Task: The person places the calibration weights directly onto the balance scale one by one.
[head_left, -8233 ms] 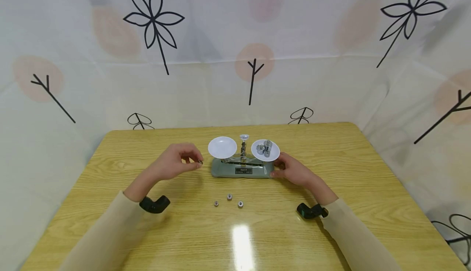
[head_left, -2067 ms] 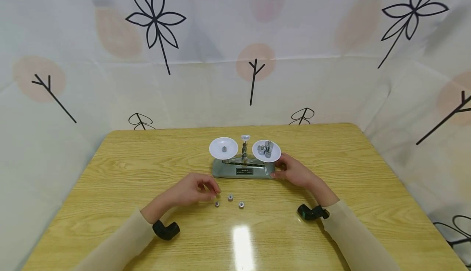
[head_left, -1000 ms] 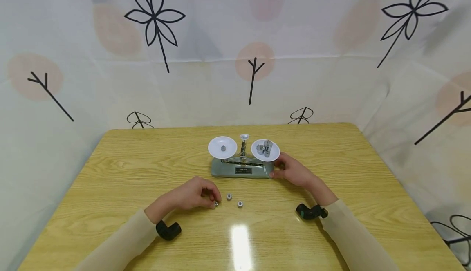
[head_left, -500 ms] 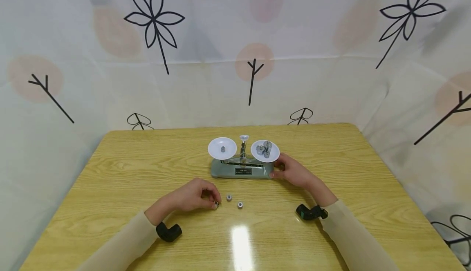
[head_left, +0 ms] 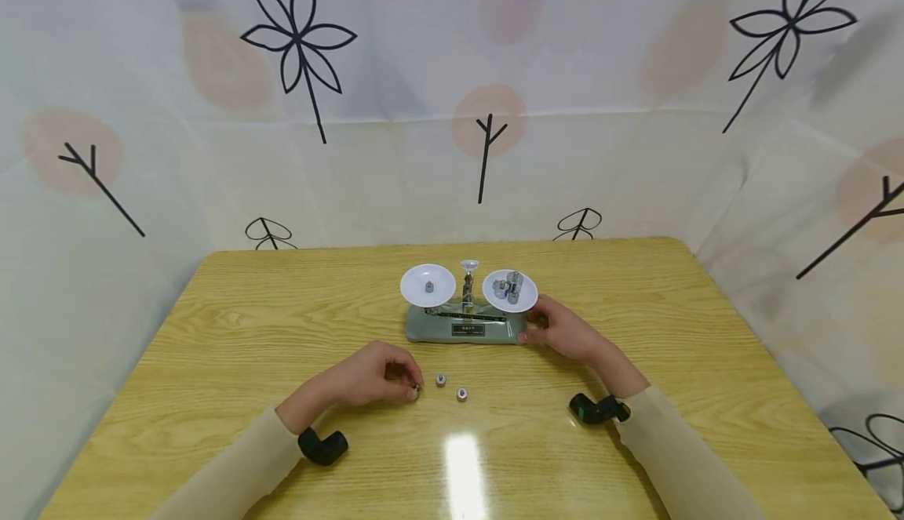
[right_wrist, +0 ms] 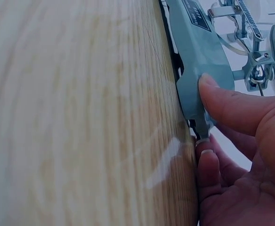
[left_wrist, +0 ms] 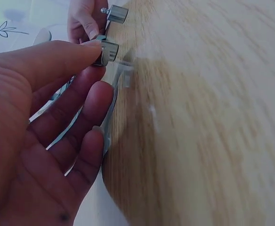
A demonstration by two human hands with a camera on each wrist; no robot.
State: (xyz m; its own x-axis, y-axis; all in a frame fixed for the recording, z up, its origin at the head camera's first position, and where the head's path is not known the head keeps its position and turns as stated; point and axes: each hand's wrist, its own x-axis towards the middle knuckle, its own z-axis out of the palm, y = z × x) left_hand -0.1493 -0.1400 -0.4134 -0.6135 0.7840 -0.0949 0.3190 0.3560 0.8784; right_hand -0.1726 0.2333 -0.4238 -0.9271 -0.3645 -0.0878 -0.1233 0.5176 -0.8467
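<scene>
My left hand (head_left: 370, 373) pinches a small metal weight (left_wrist: 110, 51) between thumb and index finger, low over the table. To its right two more small weights, a nearer one (head_left: 462, 394) and a farther one (head_left: 441, 380), stand upright. My right hand (head_left: 565, 334) grips the right end of the balance scale's grey-green base (right_wrist: 201, 70), thumb on the front face and fingers behind. On the scale's left pan (head_left: 413, 275) sits one small weight (head_left: 429, 287). Several larger weights (head_left: 514, 282) are grouped on the right pan (head_left: 530, 298).
A wood-grain table (head_left: 282, 300) carries the scale near its middle. A patterned cloth (head_left: 395, 175) hangs behind and at both sides. Black curved wrist mounts, left (head_left: 322, 447) and right (head_left: 596, 409), sit by the sleeves.
The weight my left hand held beside the scale now sits on the left pan. That hand has come down nearer and pinched the leftmost table weight. My right hand stays on the base.
</scene>
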